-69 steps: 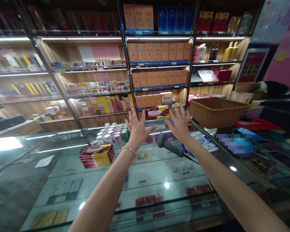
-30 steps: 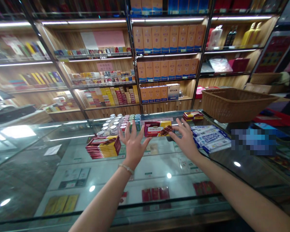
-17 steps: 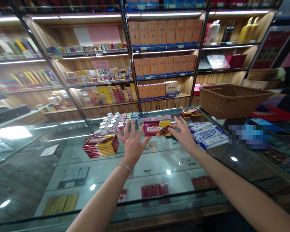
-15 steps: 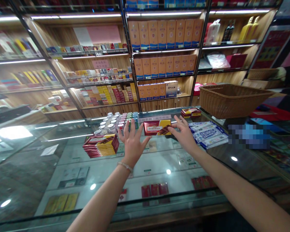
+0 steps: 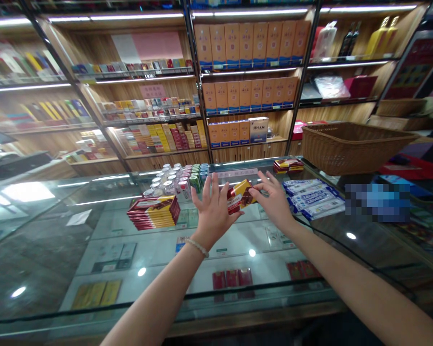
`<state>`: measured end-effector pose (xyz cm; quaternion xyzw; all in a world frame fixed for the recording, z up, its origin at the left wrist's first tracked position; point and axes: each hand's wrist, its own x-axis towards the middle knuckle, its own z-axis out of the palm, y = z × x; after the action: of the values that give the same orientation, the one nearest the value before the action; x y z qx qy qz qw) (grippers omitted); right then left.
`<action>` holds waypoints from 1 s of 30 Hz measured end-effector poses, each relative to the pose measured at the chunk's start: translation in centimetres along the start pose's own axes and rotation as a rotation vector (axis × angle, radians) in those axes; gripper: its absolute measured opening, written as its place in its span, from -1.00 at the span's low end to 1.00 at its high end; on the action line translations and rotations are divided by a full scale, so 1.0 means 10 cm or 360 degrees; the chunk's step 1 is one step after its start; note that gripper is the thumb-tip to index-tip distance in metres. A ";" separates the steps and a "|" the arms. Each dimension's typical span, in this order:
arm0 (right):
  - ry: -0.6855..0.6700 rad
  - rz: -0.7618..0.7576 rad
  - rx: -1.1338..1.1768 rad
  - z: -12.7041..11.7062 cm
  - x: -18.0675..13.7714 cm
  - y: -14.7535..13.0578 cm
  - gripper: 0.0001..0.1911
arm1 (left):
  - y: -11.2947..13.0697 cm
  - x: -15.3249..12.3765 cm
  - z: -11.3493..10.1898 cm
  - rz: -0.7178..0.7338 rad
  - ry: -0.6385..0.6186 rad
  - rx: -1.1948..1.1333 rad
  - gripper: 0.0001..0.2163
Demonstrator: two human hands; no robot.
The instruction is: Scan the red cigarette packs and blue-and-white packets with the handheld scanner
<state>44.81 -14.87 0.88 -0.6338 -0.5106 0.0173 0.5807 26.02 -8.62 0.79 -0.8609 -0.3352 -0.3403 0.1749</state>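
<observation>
A chocolate bar (image 5: 242, 193) in a red and yellow wrapper is held tilted above the glass counter. My right hand (image 5: 272, 199) pinches its right end between thumb and fingers. My left hand (image 5: 212, 209), with a beaded bracelet at the wrist, has its fingers spread. The bar's lower left end lies in the gap between the left thumb and forefinger; whether they press on it is hard to see. Left of that hand sits a neat stack of like chocolate bars (image 5: 153, 212). Behind the left fingers stand several small lidded containers (image 5: 168, 180).
The glass display counter (image 5: 234, 269) holds packs under its top. Blue and white packets (image 5: 315, 198) lie right of my right hand, with more red bars (image 5: 287, 166) behind. A wicker basket (image 5: 346, 149) stands at the right. Shelves with orange boxes (image 5: 245, 45) line the back wall.
The chocolate bar has turned from level to tilted, its left end lower. My left hand has moved right, up against the bar's left end. My right hand keeps its pinch.
</observation>
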 end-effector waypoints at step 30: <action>-0.0366 -0.0550 -0.0380 -0.30 0.07 -0.15 -0.56 | -0.25 0.04 0.14 -0.0219 -0.0119 -0.0554 -0.26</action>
<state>46.08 -16.84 3.35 -0.5951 -0.6727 -0.0707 0.4339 25.13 -5.94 0.27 -0.8652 -0.3356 -0.3722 -0.0128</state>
